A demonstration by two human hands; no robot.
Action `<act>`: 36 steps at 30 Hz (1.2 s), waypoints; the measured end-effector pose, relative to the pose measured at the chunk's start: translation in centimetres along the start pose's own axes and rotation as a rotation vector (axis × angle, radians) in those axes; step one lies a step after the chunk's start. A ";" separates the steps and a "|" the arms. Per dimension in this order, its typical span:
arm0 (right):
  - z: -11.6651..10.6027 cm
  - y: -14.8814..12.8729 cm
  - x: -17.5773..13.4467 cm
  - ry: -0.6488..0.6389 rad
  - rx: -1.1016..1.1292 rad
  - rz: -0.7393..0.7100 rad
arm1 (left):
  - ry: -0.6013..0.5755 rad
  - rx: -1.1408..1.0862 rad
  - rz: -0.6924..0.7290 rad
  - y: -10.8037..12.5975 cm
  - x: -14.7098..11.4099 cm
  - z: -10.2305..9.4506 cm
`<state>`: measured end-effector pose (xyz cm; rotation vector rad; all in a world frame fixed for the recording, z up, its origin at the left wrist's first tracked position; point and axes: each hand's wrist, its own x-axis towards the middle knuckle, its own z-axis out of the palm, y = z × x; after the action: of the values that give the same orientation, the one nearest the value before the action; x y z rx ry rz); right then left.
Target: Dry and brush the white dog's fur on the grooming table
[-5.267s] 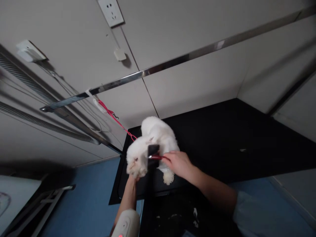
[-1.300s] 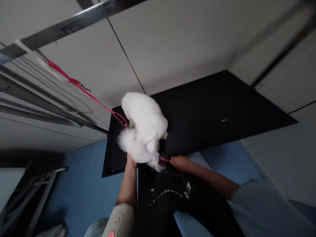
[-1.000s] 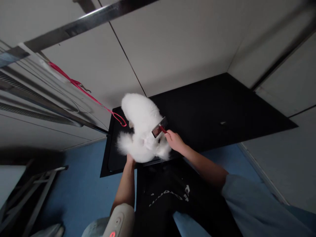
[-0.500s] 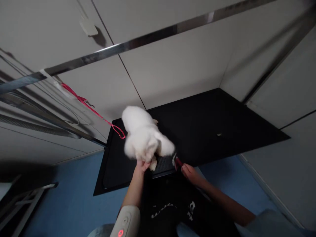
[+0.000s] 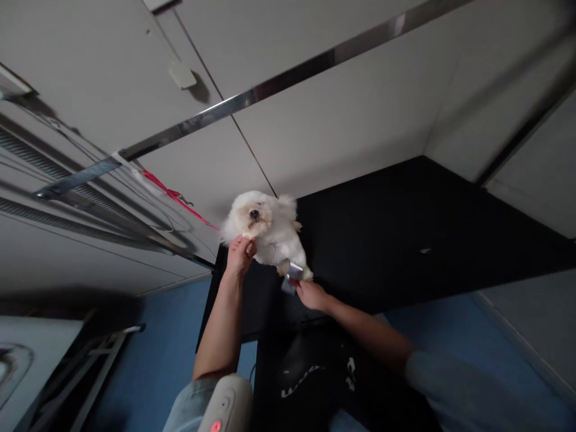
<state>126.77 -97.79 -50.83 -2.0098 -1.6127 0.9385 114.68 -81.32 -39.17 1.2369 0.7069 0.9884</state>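
Note:
A fluffy white dog (image 5: 279,239) is on the black grooming table (image 5: 369,228), its muzzle tilted up towards me. My left hand (image 5: 240,253) is closed on the fur under the dog's chin, holding the head raised. In my right hand (image 5: 314,295) is a slicker brush (image 5: 294,271) with a dark red handle. The brush head is at the dog's front leg, on the right side of its chest; whether the pins touch the coat I cannot tell.
A metal bar (image 5: 288,78) crosses above the table. From its left part hangs a red leash (image 5: 173,195) with a metal clip. Ribbed hoses (image 5: 67,225) run along the wall at left. A white device (image 5: 229,402) shows at the bottom by my left arm.
The dog's head has come up from facing down, lifted by my left hand. My right hand has brought the brush left, from beside the dog to its front leg. The view has shifted.

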 end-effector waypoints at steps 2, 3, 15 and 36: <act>0.1 -0.3 -0.1 -0.029 0.021 -0.017 | -0.012 0.064 0.010 0.5 0.3 -0.4; -0.4 -0.7 0.3 -0.015 0.037 -0.040 | -0.014 0.085 0.012 0.6 0.5 -0.5; -0.1 -2.4 3.1 0.066 0.035 0.005 | -0.007 0.020 0.066 0.8 2.6 -1.7; 0.7 -4.4 -0.9 0.021 -0.083 0.017 | -0.026 0.060 0.095 2.8 -1.6 -2.8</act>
<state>123.17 -97.61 -48.13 -2.0843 -1.6512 0.8667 110.91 -81.50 -37.15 1.3434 0.6665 1.0342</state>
